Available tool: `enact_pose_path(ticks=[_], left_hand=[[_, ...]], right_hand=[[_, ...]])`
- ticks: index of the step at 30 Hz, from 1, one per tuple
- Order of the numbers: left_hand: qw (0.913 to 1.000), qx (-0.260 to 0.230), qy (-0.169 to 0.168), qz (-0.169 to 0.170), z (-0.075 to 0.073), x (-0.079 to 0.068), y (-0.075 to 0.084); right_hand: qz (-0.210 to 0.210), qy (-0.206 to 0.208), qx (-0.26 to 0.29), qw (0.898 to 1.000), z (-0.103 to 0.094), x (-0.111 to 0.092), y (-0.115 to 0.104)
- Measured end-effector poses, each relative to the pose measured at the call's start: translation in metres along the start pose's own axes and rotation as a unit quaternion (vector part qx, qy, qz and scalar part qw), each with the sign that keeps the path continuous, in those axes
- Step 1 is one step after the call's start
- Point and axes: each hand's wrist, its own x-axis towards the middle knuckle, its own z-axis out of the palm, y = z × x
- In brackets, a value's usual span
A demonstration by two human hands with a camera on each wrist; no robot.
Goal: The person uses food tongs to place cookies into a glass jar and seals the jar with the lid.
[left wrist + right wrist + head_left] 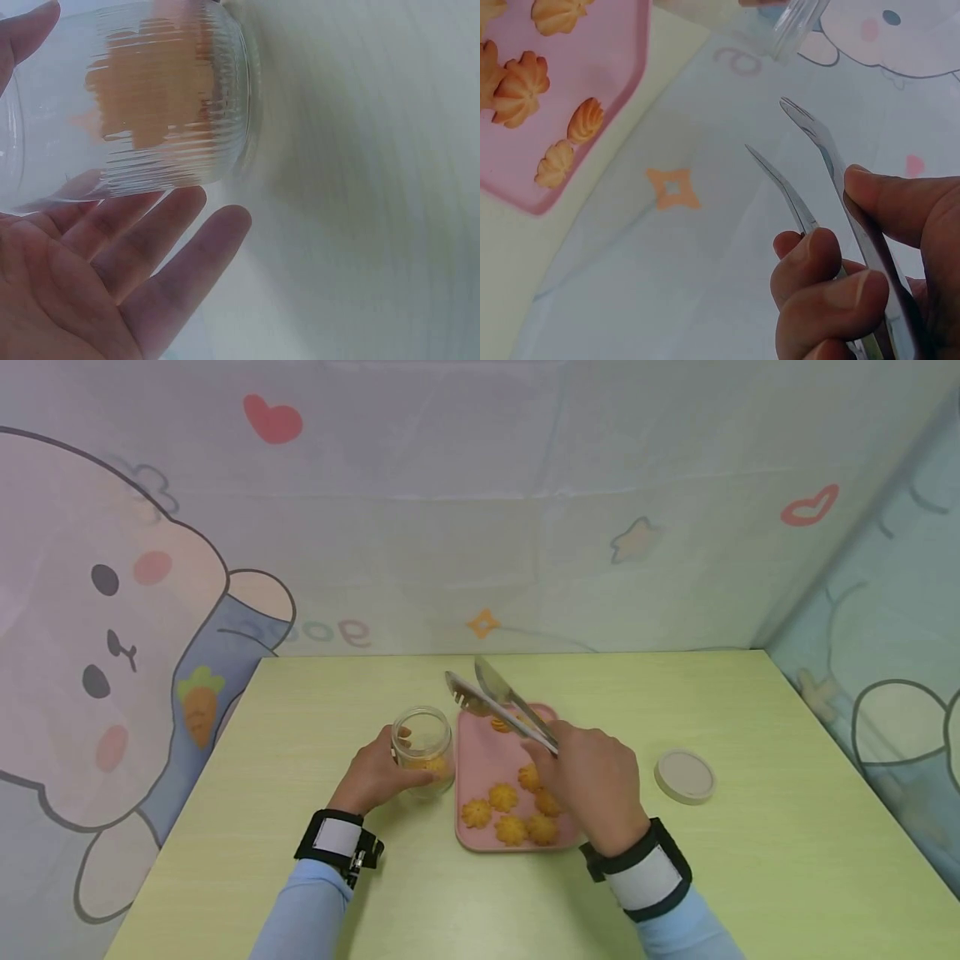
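Your left hand grips the jar, just left of the tray, while your right hand clasps tongs, tips apart, slanting far-left above the tray's far end, most visible cookies lying near-end, closer to your right hand.

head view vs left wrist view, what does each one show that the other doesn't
Only the head view shows the right hand, the metal tongs it grips, the round lid and the flower-shaped cookies lying on the pink tray.

Only the left wrist view shows the open palm side of the left hand and clear ribbing on the glass jar.

Both share the jar, its golden contents, the left hand and the tabletop.
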Motion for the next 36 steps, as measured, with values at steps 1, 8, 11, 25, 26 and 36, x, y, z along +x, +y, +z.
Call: enact_pose_path(ticks=[1,8,11,25,26,36], left_hand=[[1.0,0.0,0.0,-0.001,0.0,0.0,0.0],[1.0,0.0,0.0,-0.004,0.0,-0.001,0.0],[1.0,-0.001,-0.001,-0.006,0.0,-0.001,0.0],[0.9999,-0.005,-0.003,-0.01,-0.002,-0.002,0.003],[0.9999,-0.006,-0.003,-0.009,-0.002,-0.002,0.003],[0.9999,-0.014,-0.002,-0.003,-0.002,-0.002,0.002]], right_hand=[[0.002,-0.001,0.0,1.0,0.001,0.0,0.001],[0.024,-0.024,0.007,0.999,0.009,0.003,0.009],[0.038,-0.036,0.009,0.999,0.014,0.004,0.011],[0.073,-0.105,-0.023,0.992,0.032,0.008,0.022],[0.075,-0.109,-0.024,0.991,0.033,0.009,0.022],[0.087,-0.147,-0.032,0.985,0.048,0.012,0.028]])
